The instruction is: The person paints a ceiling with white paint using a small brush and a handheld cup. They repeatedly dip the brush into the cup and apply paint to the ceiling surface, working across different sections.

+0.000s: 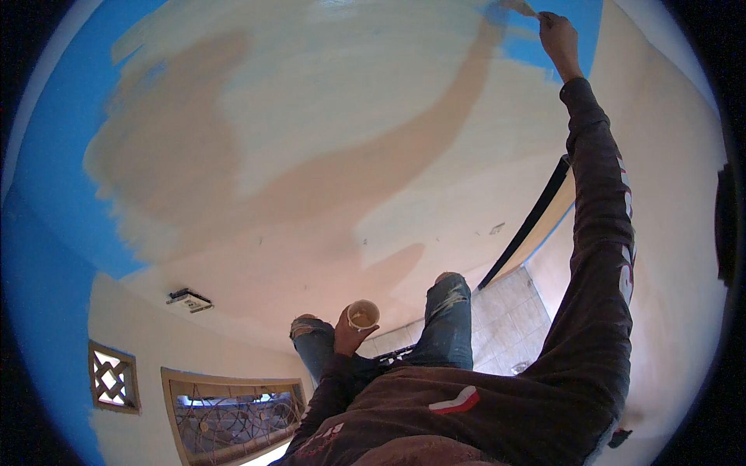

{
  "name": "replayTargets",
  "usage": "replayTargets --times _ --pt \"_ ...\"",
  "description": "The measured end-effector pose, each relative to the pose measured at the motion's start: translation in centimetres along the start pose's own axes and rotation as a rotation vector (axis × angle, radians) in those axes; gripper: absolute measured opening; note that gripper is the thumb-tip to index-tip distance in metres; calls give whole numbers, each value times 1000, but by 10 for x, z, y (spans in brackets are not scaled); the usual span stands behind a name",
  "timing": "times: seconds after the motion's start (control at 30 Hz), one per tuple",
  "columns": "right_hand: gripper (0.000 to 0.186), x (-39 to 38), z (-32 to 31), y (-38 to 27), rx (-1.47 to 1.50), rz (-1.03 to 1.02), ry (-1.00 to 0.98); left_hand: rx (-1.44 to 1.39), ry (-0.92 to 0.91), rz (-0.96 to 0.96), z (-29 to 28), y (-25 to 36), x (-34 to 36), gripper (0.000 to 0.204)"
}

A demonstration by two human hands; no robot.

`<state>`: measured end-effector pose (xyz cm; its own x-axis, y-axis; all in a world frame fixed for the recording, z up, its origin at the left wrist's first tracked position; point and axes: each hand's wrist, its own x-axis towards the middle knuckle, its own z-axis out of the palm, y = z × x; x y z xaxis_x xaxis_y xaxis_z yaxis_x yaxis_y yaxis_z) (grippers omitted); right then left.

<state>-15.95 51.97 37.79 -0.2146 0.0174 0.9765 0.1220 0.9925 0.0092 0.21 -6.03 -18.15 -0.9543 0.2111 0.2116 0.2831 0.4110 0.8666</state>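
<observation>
High at the upper right, my right hand (559, 39) is closed round a paintbrush (521, 8), its bristles against the wall beside a blue strip. Down by my knees, my left hand (351, 337) grips a small pale paint cup (363, 314) with light beige paint in it. Before me, the wall (311, 101) is coated mostly in streaky beige. Bright blue paint (54, 210) still shows along its left side and in a patch near the brush. Shadows of my body and raised arm fall across the beige.
A long black strip (524, 221) runs down the wall at the right, above grey tiles (505, 318). At the lower left are an electrical box (189, 300), a small lattice opening (114, 377) and a wood-framed window with a metal grille (233, 415). My bent knees (449, 318) face the wall.
</observation>
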Motion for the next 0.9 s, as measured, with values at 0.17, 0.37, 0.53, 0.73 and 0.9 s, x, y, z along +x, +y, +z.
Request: replayTargets --times 0.17,0.37,0.53,0.73,0.9 --pt "15 4 21 -8 -138 -134 80 -2 -16 -8 2 2 5 86" --pt "19 5 16 -176 106 36 2 -19 3 -47 -4 5 -2 86" --pt "19 3 -15 -277 191 -66 37 -68 -53 -66 -3 13 2 86" --pt "17 11 -35 -379 326 -81 64 -98 -2 -52 -1 16 -3 87" --pt "22 12 -54 -484 499 -199 1 -117 5 -45 1 16 -1 88"
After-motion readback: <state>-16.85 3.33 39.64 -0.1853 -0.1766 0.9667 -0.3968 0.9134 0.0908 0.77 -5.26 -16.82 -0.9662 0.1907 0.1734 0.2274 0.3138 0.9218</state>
